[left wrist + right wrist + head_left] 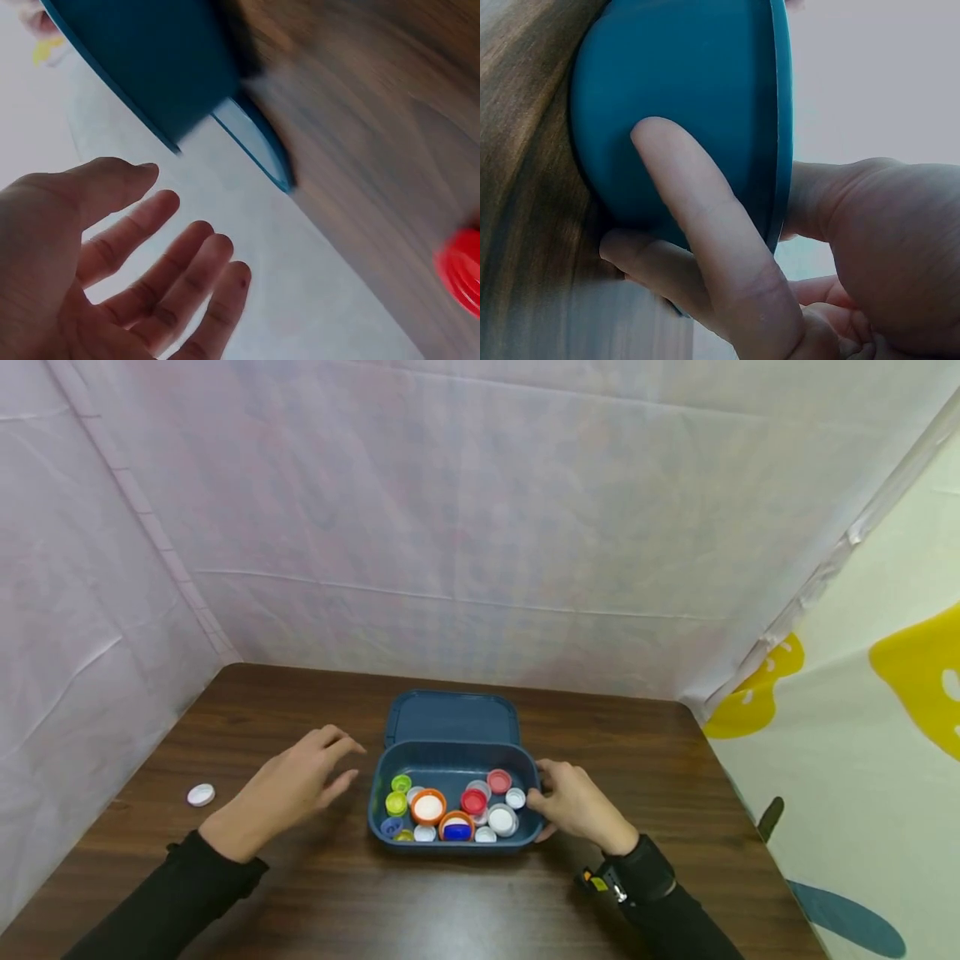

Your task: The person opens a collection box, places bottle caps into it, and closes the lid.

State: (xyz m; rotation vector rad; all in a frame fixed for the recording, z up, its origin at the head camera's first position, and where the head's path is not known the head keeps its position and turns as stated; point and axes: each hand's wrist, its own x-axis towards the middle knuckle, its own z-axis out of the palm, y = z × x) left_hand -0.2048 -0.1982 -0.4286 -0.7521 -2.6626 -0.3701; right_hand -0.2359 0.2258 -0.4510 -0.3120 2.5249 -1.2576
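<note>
A dark blue lunch box [381,777] stands on the table, holding several bottle caps, among them orange-rimmed caps [429,807], a red cap [473,801], a green cap [396,803] and white caps [502,819]. My right hand [577,803] grips its right end. In the right wrist view, the fingers [690,180] lie along the outer wall, and the thumb goes over the rim. To the left of the box hovers my left hand [300,781], fingers loosely spread, holding nothing. The left wrist view shows it apart from the box wall [150,60].
The box's lid [452,717] lies behind it. A white cap [201,794] lies on the table [465,902] at the left. In the left wrist view, a red cap [463,270] shows at the right edge. Pale sheets [450,527] hang behind and beside the table.
</note>
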